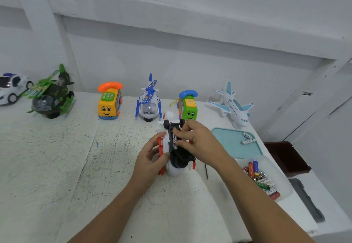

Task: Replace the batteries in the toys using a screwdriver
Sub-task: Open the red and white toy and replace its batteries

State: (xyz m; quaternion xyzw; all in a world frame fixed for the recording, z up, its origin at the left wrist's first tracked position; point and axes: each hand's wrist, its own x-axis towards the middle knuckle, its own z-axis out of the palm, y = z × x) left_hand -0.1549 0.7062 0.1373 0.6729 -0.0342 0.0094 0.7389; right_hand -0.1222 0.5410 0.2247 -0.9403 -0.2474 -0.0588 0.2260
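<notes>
Two hands meet at the middle of the white table [76, 166] around an upturned white-and-red toy helicopter [165, 145], its black underside facing up. The left hand [152, 158] grips the toy's left flank, thumb and fingers curled round the red skid. The right hand [198, 139] reaches over from the other side, thumb and forefinger pinching a white battery [174, 140] that lies in the open compartment. Just right of the toy, beside the right wrist, a thin dark rod [206, 171] lies on the table; it is possibly the screwdriver, though too little shows to be sure. Further right, a teal tray [226, 141] carries a few white cells [247, 138], and a clear tub [282, 181] nearer the table's edge holds mixed batteries [261, 176]. Six other toys stand in a row along the back wall.
</notes>
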